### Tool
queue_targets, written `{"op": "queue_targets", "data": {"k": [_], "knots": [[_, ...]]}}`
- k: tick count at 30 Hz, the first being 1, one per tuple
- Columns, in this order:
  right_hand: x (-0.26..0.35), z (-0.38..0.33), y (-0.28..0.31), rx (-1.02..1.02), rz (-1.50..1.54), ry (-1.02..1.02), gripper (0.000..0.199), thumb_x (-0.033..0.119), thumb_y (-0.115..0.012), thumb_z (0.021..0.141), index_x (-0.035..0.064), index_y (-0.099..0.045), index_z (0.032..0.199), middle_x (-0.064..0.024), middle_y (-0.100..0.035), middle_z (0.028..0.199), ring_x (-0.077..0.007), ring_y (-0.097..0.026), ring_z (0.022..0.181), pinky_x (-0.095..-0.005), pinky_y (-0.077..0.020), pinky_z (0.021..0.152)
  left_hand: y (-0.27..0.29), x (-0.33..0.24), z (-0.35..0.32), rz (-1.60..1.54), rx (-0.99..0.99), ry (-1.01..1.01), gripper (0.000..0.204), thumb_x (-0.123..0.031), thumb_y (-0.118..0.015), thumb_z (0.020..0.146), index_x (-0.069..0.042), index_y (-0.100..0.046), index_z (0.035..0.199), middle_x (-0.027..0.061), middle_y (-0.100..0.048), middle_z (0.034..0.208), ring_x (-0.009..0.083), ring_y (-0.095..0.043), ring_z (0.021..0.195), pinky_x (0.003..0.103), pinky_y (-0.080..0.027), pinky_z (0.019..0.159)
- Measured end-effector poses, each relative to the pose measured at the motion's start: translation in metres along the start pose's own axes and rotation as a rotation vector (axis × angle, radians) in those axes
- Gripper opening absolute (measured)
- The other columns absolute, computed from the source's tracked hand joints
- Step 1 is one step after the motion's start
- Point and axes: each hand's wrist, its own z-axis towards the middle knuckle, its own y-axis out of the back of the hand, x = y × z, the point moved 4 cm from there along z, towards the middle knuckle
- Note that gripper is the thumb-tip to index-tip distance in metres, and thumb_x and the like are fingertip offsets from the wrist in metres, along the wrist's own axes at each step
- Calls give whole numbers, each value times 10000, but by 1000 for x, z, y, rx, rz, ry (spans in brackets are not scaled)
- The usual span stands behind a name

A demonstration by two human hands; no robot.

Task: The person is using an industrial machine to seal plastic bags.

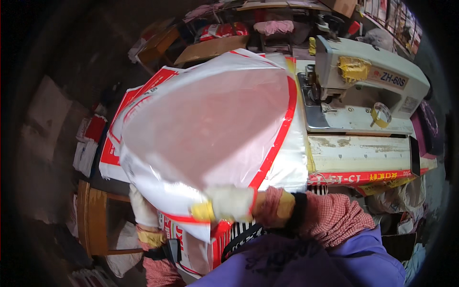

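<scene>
A large, thin white plastic sack (205, 119) with red bands bulges across the work surface in front of me. Its pale pinkish face is turned up. My right hand (228, 203), in a white glove with yellow wrapping on the fingers, reaches leftward across the sack's near edge and touches it; motion smears its fingers. At the near left edge is my left hand (142, 204), also gloved in white, with its fingers hidden behind the sack. More flat red-and-white sacks (125, 107) lie under and behind it at the left.
A white sewing machine (373, 76) stands at the right, with a tape roll (381, 115) on its bed. Along the near side of its table runs a ruled strip (361, 154). Lower left is a wooden frame (97, 220); a folded red-and-white stack (89, 143) sits beyond it.
</scene>
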Motion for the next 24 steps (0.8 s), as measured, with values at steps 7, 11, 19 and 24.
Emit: {"op": "queue_targets", "data": {"k": [7, 11, 19, 24], "knots": [[-34, -67, 26, 111, 321, 49, 401, 284, -619, 753, 10, -549, 1038, -93, -611, 900, -175, -586, 813, -292, -474, 720, 9, 58, -71, 162, -91, -48, 306, -158, -488, 848, -21, -479, 1122, 113, -540, 1040, 228, -525, 939, 326, -427, 848], [-119, -106, 108, -318, 1491, 433, 461, 412, -550, 788, 49, -462, 1060, -135, -545, 993, -333, -520, 999, -529, -438, 841, -1, 51, -65, -415, -148, 200, 232, -157, -486, 834, -16, -543, 1009, 98, -599, 898, 181, -588, 823, 327, -486, 788], [-154, -64, 179, -775, 1046, 335, 556, 427, -524, 801, 39, -445, 1192, -151, -494, 1190, -300, -465, 1089, -440, -340, 964, -12, 47, -154, -303, -45, 354, 483, -231, -511, 868, -4, -347, 1261, 126, -471, 1203, 235, -456, 1109, 374, -391, 914], [-136, 3, 126, -563, 1335, -40, 541, 334, -585, 770, -24, -458, 1155, -189, -495, 1177, -316, -482, 1072, -446, -350, 955, 58, 93, -222, -456, -156, 395, 495, -199, -545, 841, 1, -360, 1254, 105, -494, 1182, 220, -481, 1077, 358, -380, 919]]}}
